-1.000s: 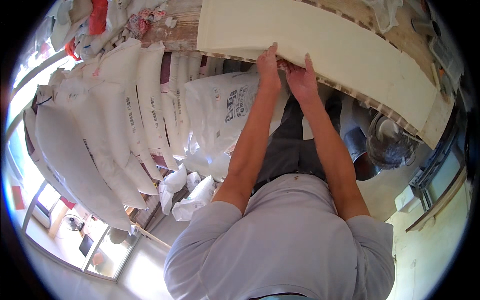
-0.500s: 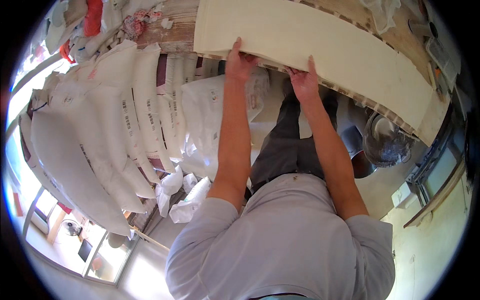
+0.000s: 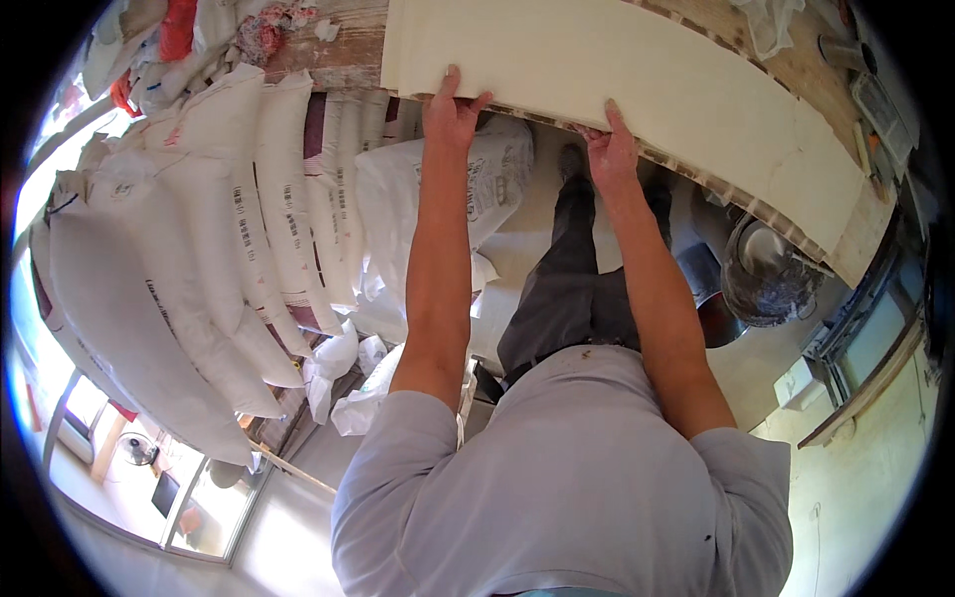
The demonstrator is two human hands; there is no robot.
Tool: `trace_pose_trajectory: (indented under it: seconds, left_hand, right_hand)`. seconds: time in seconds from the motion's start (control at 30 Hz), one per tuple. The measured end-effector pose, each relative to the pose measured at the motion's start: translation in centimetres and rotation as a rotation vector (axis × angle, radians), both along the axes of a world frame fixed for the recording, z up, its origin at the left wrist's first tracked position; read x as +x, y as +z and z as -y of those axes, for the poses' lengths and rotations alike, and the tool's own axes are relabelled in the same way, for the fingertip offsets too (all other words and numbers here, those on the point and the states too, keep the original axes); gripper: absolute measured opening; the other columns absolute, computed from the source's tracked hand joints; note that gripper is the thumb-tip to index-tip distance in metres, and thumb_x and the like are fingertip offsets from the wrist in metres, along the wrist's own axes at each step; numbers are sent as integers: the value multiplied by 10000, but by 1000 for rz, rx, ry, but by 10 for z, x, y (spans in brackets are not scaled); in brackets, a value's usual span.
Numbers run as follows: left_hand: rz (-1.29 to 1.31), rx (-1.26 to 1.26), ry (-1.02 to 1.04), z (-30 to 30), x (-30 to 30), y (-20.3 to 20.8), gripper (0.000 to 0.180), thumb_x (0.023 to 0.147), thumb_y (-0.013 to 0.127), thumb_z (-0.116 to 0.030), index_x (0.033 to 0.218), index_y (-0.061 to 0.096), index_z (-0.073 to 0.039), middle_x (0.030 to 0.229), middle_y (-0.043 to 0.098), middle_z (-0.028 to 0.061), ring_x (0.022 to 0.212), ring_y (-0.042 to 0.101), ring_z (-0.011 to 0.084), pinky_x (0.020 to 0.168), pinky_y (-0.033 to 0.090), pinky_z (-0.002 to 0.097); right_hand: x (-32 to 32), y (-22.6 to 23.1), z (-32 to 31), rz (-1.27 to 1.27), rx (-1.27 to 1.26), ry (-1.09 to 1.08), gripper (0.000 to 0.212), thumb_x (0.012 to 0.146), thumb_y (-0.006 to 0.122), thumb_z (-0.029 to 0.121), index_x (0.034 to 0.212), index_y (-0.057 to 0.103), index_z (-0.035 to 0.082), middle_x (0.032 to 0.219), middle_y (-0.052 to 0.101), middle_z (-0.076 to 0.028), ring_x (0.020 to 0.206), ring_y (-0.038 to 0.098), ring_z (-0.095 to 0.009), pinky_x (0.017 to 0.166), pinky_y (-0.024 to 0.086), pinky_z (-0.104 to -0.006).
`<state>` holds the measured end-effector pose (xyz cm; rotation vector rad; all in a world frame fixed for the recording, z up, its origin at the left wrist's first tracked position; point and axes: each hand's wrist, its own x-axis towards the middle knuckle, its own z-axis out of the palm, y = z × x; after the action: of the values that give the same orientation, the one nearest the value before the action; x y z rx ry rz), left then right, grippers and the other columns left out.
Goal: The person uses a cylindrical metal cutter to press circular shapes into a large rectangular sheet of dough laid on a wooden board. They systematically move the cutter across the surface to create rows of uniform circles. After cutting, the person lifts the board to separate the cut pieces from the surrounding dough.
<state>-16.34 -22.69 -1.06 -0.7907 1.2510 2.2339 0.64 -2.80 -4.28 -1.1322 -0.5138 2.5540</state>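
A long, smooth, cream-coloured dough sheet (image 3: 597,62) stretches across the wooden table (image 3: 343,35), its near edge running along the table's front. My left hand (image 3: 453,117) is at that edge near the sheet's left end, thumb on top and fingers bent at the rim, closed on the dough. Farther right, my right hand (image 3: 613,154) grips the same edge, its thumb lying on the upper face and its other fingers partly hidden at the underside. Both hands look dusted with pale powder.
Full white sacks (image 3: 149,269) stand packed at the left, with a crumpled white bag (image 3: 492,179) closer to my legs. A clear plastic-covered container (image 3: 766,269) and a dark bucket (image 3: 718,316) are below the table at the right. Tools (image 3: 870,149) lie at its right end.
My left hand has shifted left along the edge. The stretch of dough edge between my hands, slightly raised before, now lies flatter. My right hand has moved only a little.
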Motion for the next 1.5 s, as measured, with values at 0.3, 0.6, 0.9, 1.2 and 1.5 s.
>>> trace_pose_trajectory:
  seconds: [0.3, 0.6, 0.9, 1.2, 1.5]
  left_hand:
    - [-58, -89, -68, 5, -6, -8, 352, 981, 718, -118, 1296, 593, -23, 1176, 667, 122, 1036, 674, 308, 693, 673, 453]
    - [113, -70, -73, 23, -11, -49, 347, 982, 742, -194, 1288, 619, -84, 1216, 682, 85, 1082, 665, 260, 806, 635, 454]
    - [88, -427, -223, 52, -17, -43, 299, 968, 750, -190, 1191, 650, -17, 1102, 714, 115, 1024, 680, 248, 820, 587, 388]
    - [-1290, -1563, -657, -110, 26, 18, 761, 984, 627, -365, 1610, 326, -55, 1689, 250, 209, 1575, 200, 382, 1228, 198, 600]
    - [-1076, -1735, -879, -122, 25, -9, 819, 946, 656, -386, 1625, 311, -86, 1728, 152, 196, 1595, 131, 402, 1242, 156, 636]
  right_hand:
    - [7, 9, 3, 144, 40, 22, 417, 980, 727, 203, 1344, 563, 81, 1277, 673, -112, 1075, 716, -306, 923, 612, -517]
    - [-9, 29, 8, 186, -51, -90, 375, 955, 768, 225, 1224, 610, 18, 1096, 706, -140, 888, 742, -291, 697, 656, -445]
    - [44, 28, -5, 260, 200, 414, 336, 977, 727, 324, 1017, 684, -7, 843, 727, -133, 636, 693, -254, 605, 602, -368]
    - [64, 83, -232, 767, 2217, 440, 604, 977, 657, 360, 1514, 518, 121, 1649, 354, -176, 1512, 320, -397, 1221, 261, -566]
    - [95, 46, -260, 878, 2225, 878, 743, 977, 630, 443, 1621, 377, 172, 1706, 255, -168, 1566, 232, -386, 1264, 192, -564]
